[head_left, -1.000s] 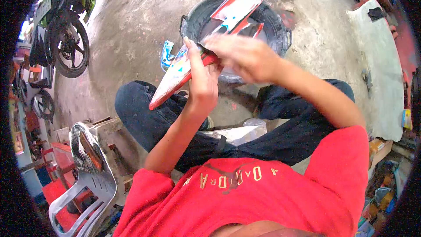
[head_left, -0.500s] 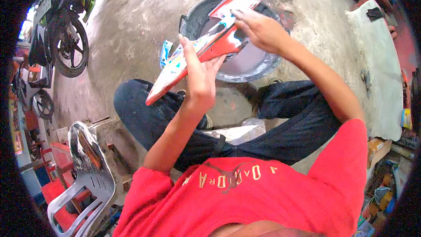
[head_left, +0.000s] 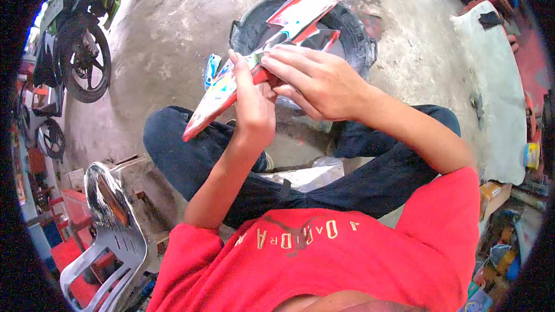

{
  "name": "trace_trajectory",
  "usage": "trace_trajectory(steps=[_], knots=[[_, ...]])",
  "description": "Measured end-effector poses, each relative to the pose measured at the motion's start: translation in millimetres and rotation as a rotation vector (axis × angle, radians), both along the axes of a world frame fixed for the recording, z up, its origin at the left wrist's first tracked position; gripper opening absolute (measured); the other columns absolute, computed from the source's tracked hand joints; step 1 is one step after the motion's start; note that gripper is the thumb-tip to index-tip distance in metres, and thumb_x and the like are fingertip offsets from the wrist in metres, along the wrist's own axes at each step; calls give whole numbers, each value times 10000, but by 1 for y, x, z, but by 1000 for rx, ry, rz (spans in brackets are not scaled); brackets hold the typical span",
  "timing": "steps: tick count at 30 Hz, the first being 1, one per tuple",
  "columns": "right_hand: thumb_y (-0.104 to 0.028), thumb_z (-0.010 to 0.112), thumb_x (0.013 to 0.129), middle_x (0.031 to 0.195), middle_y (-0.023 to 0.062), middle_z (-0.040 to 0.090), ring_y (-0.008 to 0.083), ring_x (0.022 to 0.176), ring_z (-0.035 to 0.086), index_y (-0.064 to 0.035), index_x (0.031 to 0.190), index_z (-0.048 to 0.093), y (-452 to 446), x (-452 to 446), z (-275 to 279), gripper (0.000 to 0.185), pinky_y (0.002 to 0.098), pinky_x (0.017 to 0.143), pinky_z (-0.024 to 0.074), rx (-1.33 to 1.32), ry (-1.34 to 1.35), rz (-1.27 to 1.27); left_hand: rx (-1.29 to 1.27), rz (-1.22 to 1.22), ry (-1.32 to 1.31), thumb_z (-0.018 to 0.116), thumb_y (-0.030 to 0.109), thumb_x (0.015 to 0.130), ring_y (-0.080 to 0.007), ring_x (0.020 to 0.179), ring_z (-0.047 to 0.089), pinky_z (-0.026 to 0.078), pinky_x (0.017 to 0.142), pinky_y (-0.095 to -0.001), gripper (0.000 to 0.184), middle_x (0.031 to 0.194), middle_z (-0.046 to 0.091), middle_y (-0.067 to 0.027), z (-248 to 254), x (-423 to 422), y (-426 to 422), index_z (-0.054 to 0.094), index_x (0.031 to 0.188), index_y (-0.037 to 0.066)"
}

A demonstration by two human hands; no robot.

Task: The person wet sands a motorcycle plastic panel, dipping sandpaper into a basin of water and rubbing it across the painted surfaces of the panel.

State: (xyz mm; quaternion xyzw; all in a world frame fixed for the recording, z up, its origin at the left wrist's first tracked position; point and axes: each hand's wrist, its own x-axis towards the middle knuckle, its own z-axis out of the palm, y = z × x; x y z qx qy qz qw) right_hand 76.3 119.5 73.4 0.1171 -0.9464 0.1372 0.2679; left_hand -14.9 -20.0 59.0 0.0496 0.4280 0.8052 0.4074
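Note:
A red and white fairing panel (head_left: 214, 101) with blue patches, apparently from a motorcycle, slants above a dark tub (head_left: 245, 26) of cloudy water. My left hand (head_left: 254, 107) grips the panel from beneath, its thumb along the upper edge. Across the panel's middle lies my right hand (head_left: 324, 78), fingers bent together and pressed on the surface. A small dull patch shows at its fingertips, but I cannot make out what it is. The panel's wide far end (head_left: 306, 8) reaches over the tub. Both hands partly hide its middle.
A motorcycle (head_left: 81, 40) stands at the upper left. Below it is a grey plastic chair (head_left: 115, 237). A pale slab (head_left: 497, 98) runs along the right side, with clutter (head_left: 503, 260) below. My bent legs (head_left: 179, 144) flank the concrete floor before the tub.
My right hand has slid down along the panel from its far part to the middle, close to my left hand. The panel has shifted slightly left in view.

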Motion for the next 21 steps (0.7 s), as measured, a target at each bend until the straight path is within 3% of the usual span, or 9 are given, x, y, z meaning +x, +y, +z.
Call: trace_trajectory(steps=[1,5,7,11,13,14,15,17,21], knots=[[-252,600,947,1244,224,627,358,1170,607,10,1269,583,1,1,0,415,425,995,495,27,34,46,-7,3,-15,248,593,1041,-313,1324,503,353,1142,-490,709,1391,542,-179,-1,0,0,454,1374,2],[-235,527,992,1194,199,660,334,1098,645,10,1240,602,70,-12,-25,357,402,938,525,-57,-354,-393,-19,43,-12,256,597,1039,-288,1283,536,389,1106,-463,693,1365,564,-154,9,6,3,467,1366,24],[-219,543,983,1221,214,648,338,1134,634,23,1249,590,56,-8,-24,362,402,970,514,103,-259,-304,-44,51,-15,258,593,1041,-288,1285,535,391,1105,-466,687,1375,558,-157,11,7,3,462,1369,25],[-173,607,935,1251,198,642,305,1155,639,16,1255,600,-6,4,2,372,391,994,509,6,56,32,-51,-16,47,258,577,1047,-302,1318,509,371,1128,-488,682,1406,529,-178,4,1,-1,438,1381,10],[-189,610,933,1232,185,652,296,1100,661,10,1254,604,25,-4,-26,378,386,931,539,40,-19,-146,6,-45,62,251,566,1052,-312,1330,496,357,1141,-494,676,1420,513,-187,5,4,-2,423,1388,4],[-208,601,940,1185,173,673,303,1029,677,7,1238,612,45,-11,-27,368,391,864,557,-11,-237,-314,6,-14,54,250,565,1052,-311,1331,495,355,1143,-492,677,1421,512,-187,6,6,-1,422,1388,3],[-219,580,956,1134,177,689,324,983,679,7,1213,624,68,-13,-36,344,406,831,561,143,-146,-277,10,21,43,249,565,1053,-311,1332,494,353,1145,-491,678,1421,512,-187,6,8,0,422,1389,2],[-211,562,971,1148,165,688,308,1005,683,10,1197,630,57,-13,-22,323,401,855,559,84,-266,-378,11,3,32,249,563,1053,-314,1332,494,343,1151,-489,676,1421,513,-186,7,6,1,422,1390,4],[-153,582,949,1179,164,682,271,1026,691,8,1162,647,-10,0,0,275,378,864,564,50,114,-74,16,-16,10,257,563,1052,-318,1338,488,338,1154,-490,675,1418,515,-190,-1,4,-1,426,1388,2]])
